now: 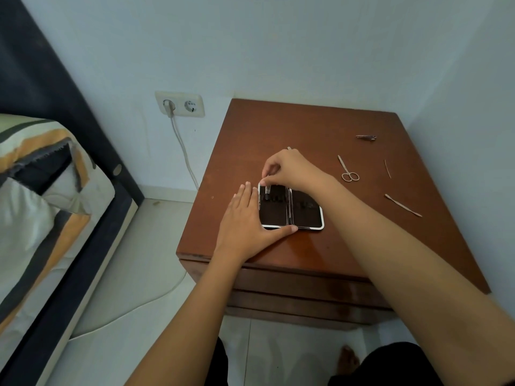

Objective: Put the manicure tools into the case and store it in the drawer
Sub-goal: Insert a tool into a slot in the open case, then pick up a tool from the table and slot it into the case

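Observation:
An open black manicure case with a white rim lies flat on the brown nightstand. My left hand lies flat against its left edge, thumb along the front rim. My right hand pinches a small metal tool whose lower end is inside the case's left half. Loose on the nightstand to the right lie small scissors, a nail clipper, a thin stick and a longer pusher tool.
The drawer fronts under the nightstand top are closed. A bed with a dark frame stands to the left. A wall socket with a white cable sits behind. My knees and a foot are below.

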### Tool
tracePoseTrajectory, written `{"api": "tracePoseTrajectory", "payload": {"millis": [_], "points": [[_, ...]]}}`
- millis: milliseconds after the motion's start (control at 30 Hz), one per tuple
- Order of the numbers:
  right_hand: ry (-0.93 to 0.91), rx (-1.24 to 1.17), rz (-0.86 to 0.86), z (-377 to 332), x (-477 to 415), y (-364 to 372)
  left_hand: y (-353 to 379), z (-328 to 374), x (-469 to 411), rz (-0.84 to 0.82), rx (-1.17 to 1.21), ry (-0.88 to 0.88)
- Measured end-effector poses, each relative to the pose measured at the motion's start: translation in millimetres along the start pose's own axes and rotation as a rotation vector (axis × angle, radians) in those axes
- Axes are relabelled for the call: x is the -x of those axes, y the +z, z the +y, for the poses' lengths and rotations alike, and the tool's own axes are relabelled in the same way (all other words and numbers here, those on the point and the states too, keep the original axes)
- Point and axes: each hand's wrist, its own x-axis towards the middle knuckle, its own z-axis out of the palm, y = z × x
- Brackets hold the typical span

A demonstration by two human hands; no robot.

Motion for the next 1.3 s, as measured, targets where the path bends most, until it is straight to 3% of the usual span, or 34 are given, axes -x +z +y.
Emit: {"api": "tracePoseTrajectory", "payload": {"millis": [333, 567, 767, 867, 1067, 1300], "points": [[0.033, -0.061, 0.111, 2.9, 17.7, 19.2, -2.7, 1.8, 0.7, -0.006, 0.018, -0.008], [-0.14, 0.074, 0.088, 20.7, 37.0, 10.5, -2.6, 1.5, -0.4, 0.007, 0.007, -0.002], [0.194, 0.02, 0.389, 102.3, 15.3, -38.4, 2.2, -2.5, -6.1, -0.029, -0.079, -0.002], [0.328, 0.031, 0.462, 147.7, 3.7, -59.6, 2.8, -1.3, -7.7, -0.037, -0.087, -0.006], [0.394, 0.069, 0.438, 208.5, -13.4, -77.7, 2.5, 0.2, -8.3, -0.015, -0.094, -0.018], [0.324, 0.095, 0.573, 199.3, -19.6, -71.8, 1.9, 1.9, -7.6, -0.005, -0.083, -0.019]]}}
